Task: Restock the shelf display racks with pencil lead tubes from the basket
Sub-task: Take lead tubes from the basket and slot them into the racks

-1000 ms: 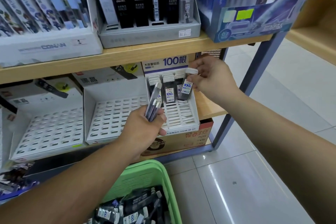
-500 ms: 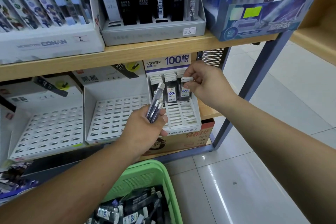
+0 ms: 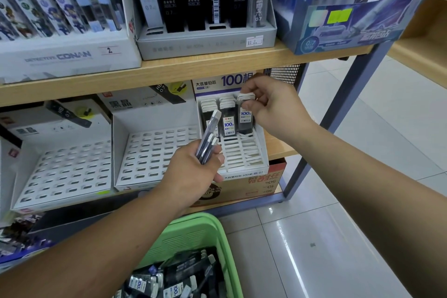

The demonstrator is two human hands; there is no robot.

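I have the right hand (image 3: 275,104) pinching 1 lead tube (image 3: 245,116) into the rack (image 3: 242,152), centre-right (seating step, I judge), the left hand (image 3: 193,169) gripping spare tubes (image 3: 208,135) at centre; next I'd release and feed another.

Left forearm (image 3: 101,234): bare, comes in from lower left, angled up and to the right. Your left hand (image 3: 191,172) shows its back to the camera. Its fingers are curled round a small bundle of lead tubes (image 3: 208,136), which sticks up and to the right out of your fist. The thumb lies against the bundle's right side.

Right forearm (image 3: 362,172): bare, enters from lower right, reaching up and to the left, wrist slightly bent. Your right hand (image 3: 275,106) sits higher than the left and apart from it. Its fingers are curled, thumb and forefinger pinching the white cap end of one upright tube (image 3: 246,116). The remaining fingers fold in behind the forefinger.
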